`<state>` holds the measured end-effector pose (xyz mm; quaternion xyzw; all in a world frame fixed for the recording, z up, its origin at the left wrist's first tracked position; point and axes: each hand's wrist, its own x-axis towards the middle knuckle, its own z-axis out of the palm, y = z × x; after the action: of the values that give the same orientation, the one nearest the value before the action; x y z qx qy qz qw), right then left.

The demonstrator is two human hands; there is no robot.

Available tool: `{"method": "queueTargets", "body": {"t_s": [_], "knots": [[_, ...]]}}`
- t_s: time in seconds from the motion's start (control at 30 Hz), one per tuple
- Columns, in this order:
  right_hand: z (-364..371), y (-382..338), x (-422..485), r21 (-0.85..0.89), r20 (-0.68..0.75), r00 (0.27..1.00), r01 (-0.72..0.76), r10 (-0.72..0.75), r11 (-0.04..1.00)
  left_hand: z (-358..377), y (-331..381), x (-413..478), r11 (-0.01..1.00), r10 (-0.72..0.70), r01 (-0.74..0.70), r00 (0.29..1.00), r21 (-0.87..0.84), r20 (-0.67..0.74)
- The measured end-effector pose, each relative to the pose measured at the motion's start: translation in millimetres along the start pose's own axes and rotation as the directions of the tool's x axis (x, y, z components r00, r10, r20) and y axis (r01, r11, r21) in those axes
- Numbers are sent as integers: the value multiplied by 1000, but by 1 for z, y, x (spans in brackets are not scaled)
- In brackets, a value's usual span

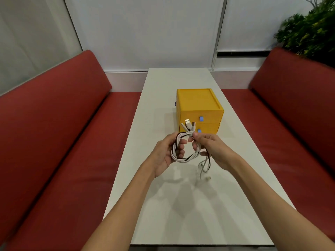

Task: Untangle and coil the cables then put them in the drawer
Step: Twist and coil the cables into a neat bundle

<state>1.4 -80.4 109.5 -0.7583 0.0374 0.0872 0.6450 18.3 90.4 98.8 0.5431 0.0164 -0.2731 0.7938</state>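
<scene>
1. Now I see the left hand (163,156) curled round the coiled cables (183,160), just in front of the yellow drawer unit (199,105).
2. I see the right hand (215,149) pinching the coil's top, with loose ends dangling.

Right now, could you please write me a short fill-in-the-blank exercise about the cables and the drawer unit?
1. The drawer unit on the table is ____ in colour.
2. Both of its drawers are ____.
3. The left hand and right hand hold a cable coil that is mostly ____ in colour.
4. The loose cable ends hang below the ____ hand.
Missing words: yellow; closed; white; right.
</scene>
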Motion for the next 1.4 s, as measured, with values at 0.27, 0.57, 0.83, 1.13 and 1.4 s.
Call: {"method": "queueTargets", "body": {"t_s": [0.27, 0.57, 0.83, 1.13, 1.4], "knots": [[9, 0, 2, 426, 100, 994, -78, 39, 901, 0, -6, 4, 996, 70, -70, 998, -61, -11], [7, -1, -4, 385, 26, 995, -102, 100, 917, 4, -6, 12, 993, 25, -7, 987, 116, -156], [-10, 5, 8, 251, 35, 999, -38, 30, 967, 26, -17, 49, 955, 224, -127, 901, 269, -371], [-39, 19, 24, 644, -19, 995, -65, 101, 763, 72, -43, 45, 931, 19, -126, 954, -342, -299], [-53, 41, 22, 774, 46, 983, -148, 179, 616, 96, -60, 25, 996, 3, -34, 929, -79, -370]]}}
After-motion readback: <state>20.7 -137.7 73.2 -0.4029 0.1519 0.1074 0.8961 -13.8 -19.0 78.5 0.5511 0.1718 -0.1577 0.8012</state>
